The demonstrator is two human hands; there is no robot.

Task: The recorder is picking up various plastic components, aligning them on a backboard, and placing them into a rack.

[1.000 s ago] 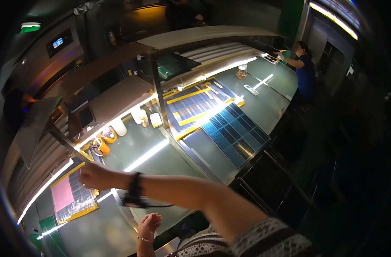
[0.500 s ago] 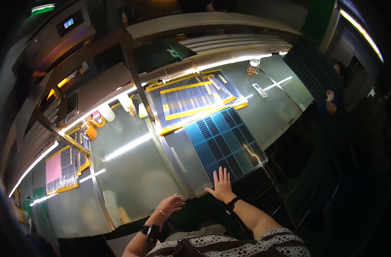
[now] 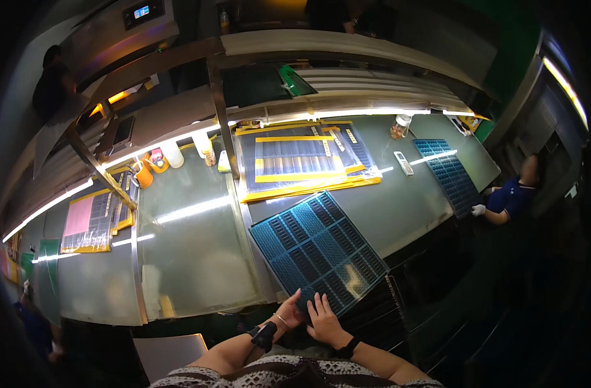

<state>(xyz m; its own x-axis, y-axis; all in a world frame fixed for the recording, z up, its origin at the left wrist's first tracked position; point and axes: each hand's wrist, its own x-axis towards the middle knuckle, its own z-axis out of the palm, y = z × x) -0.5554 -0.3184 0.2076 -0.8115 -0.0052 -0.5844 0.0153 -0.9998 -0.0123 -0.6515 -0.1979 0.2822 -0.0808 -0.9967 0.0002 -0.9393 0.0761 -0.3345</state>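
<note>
both hands now sit together at the near edge of the blue tray (image 3: 318,249); half a second ago the right hand lay flat on that edge alone while the left hung lower, off the tray. view has also swung, so the bench (image 3: 198,252) sits more square.

left hand (image 3: 289,312): fingers curled at the tray's near corner, touching it; cannot tell whether they clamp it. black band on the wrist.
right hand (image 3: 324,318): palm down, fingers spread flat on the tray's near edge, nothing clamped. black band on this wrist too.

tray: flat, rectangular, blue, a grid of small cells in blocks, glare on the near part. lies skewed on the bench, its near corner over the front edge, right above the hands.

beyond it, a dark sheet with yellow strips (image 3: 305,161) lies flat on the bench, just apart from the tray. a second blue tray (image 3: 452,174) lies far right, well apart, by a white remote (image 3: 404,163). orange cups (image 3: 146,171) and white bottles (image 3: 174,154) stand at the back left. a person in blue (image 3: 512,197) stands at the bench's right end, one gloved hand near the second tray.
</note>
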